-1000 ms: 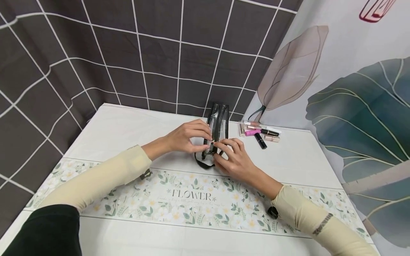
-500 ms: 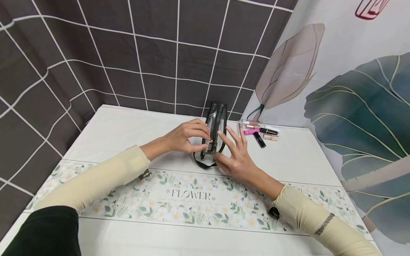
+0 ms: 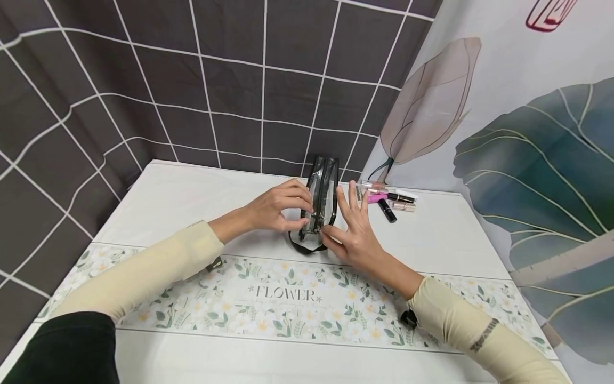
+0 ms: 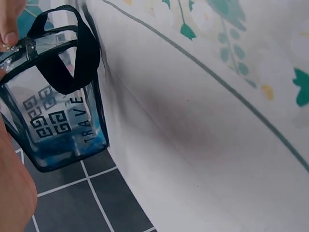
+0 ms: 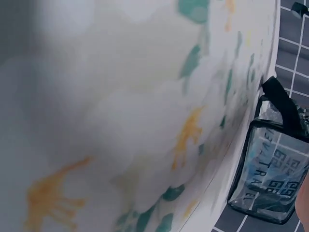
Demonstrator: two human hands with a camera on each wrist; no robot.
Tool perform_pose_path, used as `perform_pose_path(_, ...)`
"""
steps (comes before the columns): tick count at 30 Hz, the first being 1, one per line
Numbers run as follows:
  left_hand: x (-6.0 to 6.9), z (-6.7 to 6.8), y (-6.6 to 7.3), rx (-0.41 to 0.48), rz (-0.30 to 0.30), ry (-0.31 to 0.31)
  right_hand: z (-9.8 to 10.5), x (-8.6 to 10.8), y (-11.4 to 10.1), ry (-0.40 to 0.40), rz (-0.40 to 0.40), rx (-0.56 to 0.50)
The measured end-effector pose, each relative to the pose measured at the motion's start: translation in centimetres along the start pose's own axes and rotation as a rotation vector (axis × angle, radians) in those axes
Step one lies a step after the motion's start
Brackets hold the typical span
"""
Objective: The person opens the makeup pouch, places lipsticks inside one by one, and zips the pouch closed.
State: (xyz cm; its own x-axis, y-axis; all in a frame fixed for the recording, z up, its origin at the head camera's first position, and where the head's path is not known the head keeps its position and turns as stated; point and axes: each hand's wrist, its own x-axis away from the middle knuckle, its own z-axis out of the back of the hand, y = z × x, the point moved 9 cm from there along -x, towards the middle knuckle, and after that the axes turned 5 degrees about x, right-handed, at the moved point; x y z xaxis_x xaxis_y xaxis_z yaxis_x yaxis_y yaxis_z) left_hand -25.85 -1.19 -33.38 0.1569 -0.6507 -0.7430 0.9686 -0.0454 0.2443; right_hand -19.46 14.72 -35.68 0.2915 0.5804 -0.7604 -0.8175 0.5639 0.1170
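Observation:
A clear travel toiletry bag with black trim stands upright at the table's back. Its zipper runs along the top, and a black strap handle loops at the near end. My left hand holds the bag's upper left edge between bent fingers and thumb. At the near end of the zipper, my right hand pinches with thumb and forefinger, its other fingers spread upward; the zipper pull itself is hidden. "TRAVEL" lettering shows on the bag in the left wrist view.
Right of the bag lies a small heap of cosmetics: a pink tube, a black lipstick-like tube and several others. A dark gridded curtain hangs behind the white table cover. A leaf-print curtain is at right.
My right forefinger has moved toward me to the bag's near end, and the other right fingers have lifted and spread. The left hand stays at the bag's left edge.

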Motion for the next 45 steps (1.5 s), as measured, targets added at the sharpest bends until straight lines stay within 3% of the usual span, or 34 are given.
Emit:
perform_pose_path(18,0.0,-0.2,0.1,-0.048,0.012,-0.016,1.2,-1.7,0.8,0.022,-0.07,-0.03)
perform_pose_path(36,0.1,-0.1,0.6,-0.06,-0.01,-0.001,0.9,-2.8,3.0,0.009,-0.333,-0.165)
perform_pose_path(45,0.2,-0.2,0.5,-0.062,-0.011,-0.014,-0.2,-3.3,4.5,-0.089,-0.529,-0.209)
